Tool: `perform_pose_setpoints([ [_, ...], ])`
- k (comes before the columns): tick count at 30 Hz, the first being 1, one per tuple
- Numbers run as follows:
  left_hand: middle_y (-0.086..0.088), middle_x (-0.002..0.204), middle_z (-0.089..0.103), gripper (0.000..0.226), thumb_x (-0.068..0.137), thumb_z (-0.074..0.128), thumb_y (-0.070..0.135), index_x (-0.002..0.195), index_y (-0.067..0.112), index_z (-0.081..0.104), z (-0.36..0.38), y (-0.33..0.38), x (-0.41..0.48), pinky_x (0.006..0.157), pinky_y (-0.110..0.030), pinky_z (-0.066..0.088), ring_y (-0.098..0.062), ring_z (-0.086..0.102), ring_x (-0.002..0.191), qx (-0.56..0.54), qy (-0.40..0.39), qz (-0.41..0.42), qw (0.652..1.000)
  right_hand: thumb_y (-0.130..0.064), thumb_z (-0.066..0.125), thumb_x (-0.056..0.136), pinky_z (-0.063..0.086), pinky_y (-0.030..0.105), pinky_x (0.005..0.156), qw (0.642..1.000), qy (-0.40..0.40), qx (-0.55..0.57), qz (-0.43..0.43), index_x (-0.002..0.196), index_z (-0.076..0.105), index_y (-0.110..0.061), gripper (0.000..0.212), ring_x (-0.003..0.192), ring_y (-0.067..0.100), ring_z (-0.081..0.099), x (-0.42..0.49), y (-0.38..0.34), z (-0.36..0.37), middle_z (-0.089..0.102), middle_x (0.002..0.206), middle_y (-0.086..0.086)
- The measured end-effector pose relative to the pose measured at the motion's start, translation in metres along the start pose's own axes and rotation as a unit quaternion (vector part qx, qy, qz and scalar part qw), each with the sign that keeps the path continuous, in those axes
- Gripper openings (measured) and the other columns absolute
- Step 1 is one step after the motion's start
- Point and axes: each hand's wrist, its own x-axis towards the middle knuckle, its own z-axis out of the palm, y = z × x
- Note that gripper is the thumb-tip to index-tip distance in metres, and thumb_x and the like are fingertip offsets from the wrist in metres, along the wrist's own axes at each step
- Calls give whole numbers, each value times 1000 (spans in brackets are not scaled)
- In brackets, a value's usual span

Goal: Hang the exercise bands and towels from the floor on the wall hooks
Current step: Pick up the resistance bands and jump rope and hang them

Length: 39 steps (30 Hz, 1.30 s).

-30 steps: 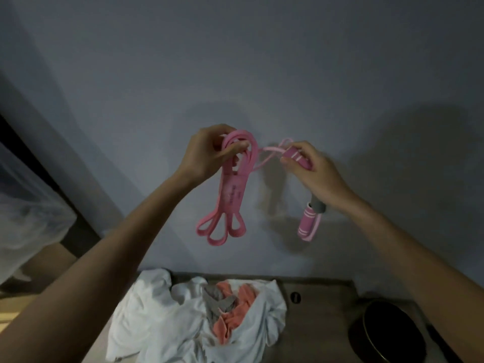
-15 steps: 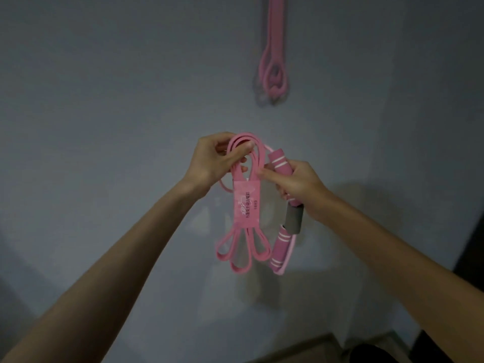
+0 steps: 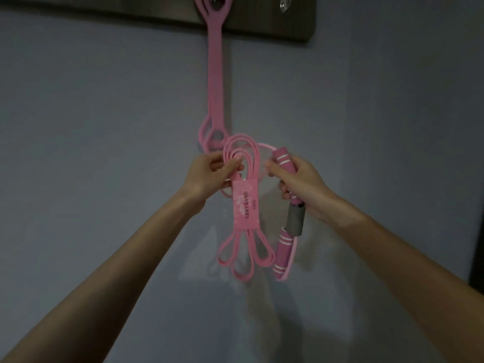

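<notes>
1. Now my left hand (image 3: pixel 209 174) pinches the top loops of a folded band (image 3: pixel 245 205), thumb on the front, well below the rack (image 3: pixel 157 14).
2. My right hand (image 3: pixel 298 179) is curled tight round the pink handles (image 3: pixel 282 159) of a tube band, also well below the rack.
3. A grey and pink end hangs down under that hand.
4. One long band (image 3: pixel 216 82) already hangs from the rack, straight down the wall.
5. Its bottom loops sit just behind my folded band.
6. A shiny hook (image 3: pixel 284 6) sits near the rack's right end.
</notes>
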Motion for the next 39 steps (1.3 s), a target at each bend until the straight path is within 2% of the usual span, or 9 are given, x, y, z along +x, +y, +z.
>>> perform_pose_setpoints([
  [9,-4,74,58,24,97,49,28,84,11,60,21,44,85,56,-22,51,-8,58,55,16,54,-4,998,-35,52,94,35,17,37,993,60,44,-88,93,54,-19,15,49,9,42,102,-42,-80,62,89,-3],
  [12,-3,73,55,22,97,50,24,108,6,55,24,59,110,47,-19,49,-4,56,49,11,65,5,998,-36,51,94,34,19,39,987,88,7,-132,94,52,-22,13,53,9,43,132,-54,-89,60,94,0],
  [16,-9,81,56,44,96,49,13,133,33,33,17,74,144,60,-31,47,-17,52,62,26,45,53,997,-36,53,93,37,22,42,976,116,-19,-182,103,51,-22,18,57,11,45,170,-73,-92,54,84,6],
  [20,-5,80,54,36,96,44,3,114,32,50,14,85,167,41,-15,40,-11,55,58,42,-27,61,997,-38,53,93,39,17,39,963,141,-56,-223,134,41,-14,49,53,6,45,195,-95,-90,47,68,-2],
  [25,7,77,56,42,95,36,-5,115,23,59,18,78,192,36,-12,38,-9,53,57,51,-98,48,993,-34,53,93,38,21,51,934,138,-108,-311,92,51,-30,5,56,4,44,196,-94,-81,47,66,-7],
  [30,1,65,40,33,90,37,22,98,19,69,31,66,211,54,-22,31,-10,35,55,-99,-131,-79,983,-31,53,94,35,16,52,919,114,-173,-336,106,53,-14,21,52,1,41,187,-66,-73,45,66,-9],
  [34,-3,67,51,57,90,25,58,97,18,66,35,66,220,61,-22,34,-13,41,56,-166,-147,-72,972,-33,54,92,36,24,59,899,78,-251,-351,108,48,-22,20,60,1,45,185,-37,-74,47,72,-13],
  [37,-3,65,55,58,89,21,57,91,17,64,35,67,228,60,-22,44,-14,50,52,-211,-141,-61,965,-37,52,93,46,32,73,886,63,-305,-344,120,33,-37,33,84,8,57,184,-18,-80,56,103,-13],
  [39,-5,73,51,58,88,18,53,87,17,64,33,67,236,68,-26,36,-17,45,61,-221,-125,-50,966,-41,49,93,47,33,80,883,60,-334,-324,128,21,-43,45,99,18,60,186,-8,-83,54,123,-9],
])
